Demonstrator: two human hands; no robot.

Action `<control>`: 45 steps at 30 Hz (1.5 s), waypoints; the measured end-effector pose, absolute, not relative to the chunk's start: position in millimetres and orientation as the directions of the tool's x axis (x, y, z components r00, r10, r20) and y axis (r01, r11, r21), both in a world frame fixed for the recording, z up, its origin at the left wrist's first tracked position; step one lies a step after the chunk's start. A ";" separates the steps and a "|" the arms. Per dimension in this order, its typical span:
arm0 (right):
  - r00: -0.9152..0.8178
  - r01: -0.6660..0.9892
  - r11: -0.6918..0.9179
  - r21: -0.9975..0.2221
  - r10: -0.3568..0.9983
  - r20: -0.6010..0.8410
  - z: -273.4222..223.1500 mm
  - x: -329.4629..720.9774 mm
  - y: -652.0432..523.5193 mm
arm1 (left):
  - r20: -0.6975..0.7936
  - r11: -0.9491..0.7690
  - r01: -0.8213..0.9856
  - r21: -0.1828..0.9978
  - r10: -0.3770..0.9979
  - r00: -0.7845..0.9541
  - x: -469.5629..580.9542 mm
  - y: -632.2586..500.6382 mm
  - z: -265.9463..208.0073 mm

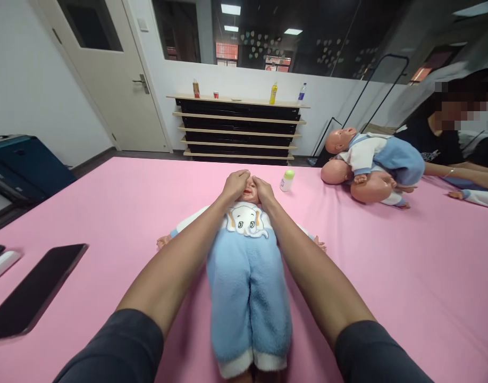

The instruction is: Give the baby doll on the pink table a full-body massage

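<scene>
Both hands on the baby doll [247,250], lying face-up mid-bench [387,255]: left hand [236,184] and right hand [263,190] cup its head, fingers curled loosely over the face. Small bottle [286,180] just beside; 2 more dolls [367,165] well apart.

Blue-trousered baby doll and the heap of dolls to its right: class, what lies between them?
In the head view, a small white bottle with a green cap stands on the pink table.
</scene>
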State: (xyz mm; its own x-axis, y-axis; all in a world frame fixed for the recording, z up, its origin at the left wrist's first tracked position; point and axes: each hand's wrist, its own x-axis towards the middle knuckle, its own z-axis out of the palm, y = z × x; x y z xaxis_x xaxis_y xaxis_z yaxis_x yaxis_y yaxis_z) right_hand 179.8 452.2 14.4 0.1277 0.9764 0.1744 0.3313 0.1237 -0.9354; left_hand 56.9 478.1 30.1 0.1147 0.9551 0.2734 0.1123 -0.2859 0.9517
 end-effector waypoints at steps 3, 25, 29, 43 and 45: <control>0.049 0.162 0.206 -0.965 0.975 0.216 5.7 175.7 461.7 | 0.242 -0.254 0.064 0.965 0.958 0.156 50.6 493.8 14.6; 0.025 -0.238 0.252 -0.938 0.967 0.253 -19.2 176.8 465.8 | 0.195 -0.143 -0.298 0.944 0.969 0.152 24.5 487.7 -27.2; 0.091 -0.202 0.302 -0.932 0.953 0.289 -23.6 175.7 472.8 | 0.216 -0.171 -0.325 0.930 0.970 0.107 25.9 489.8 -28.8; -0.002 -0.266 0.200 -0.943 0.978 0.208 -17.0 175.4 460.5 | 0.171 -0.104 -0.337 0.936 0.970 0.174 23.1 484.2 -27.0; 0.012 -0.265 0.204 -0.943 0.978 0.208 -16.0 174.4 460.9 | 0.169 -0.110 -0.342 0.933 0.975 0.147 24.3 484.9 -26.8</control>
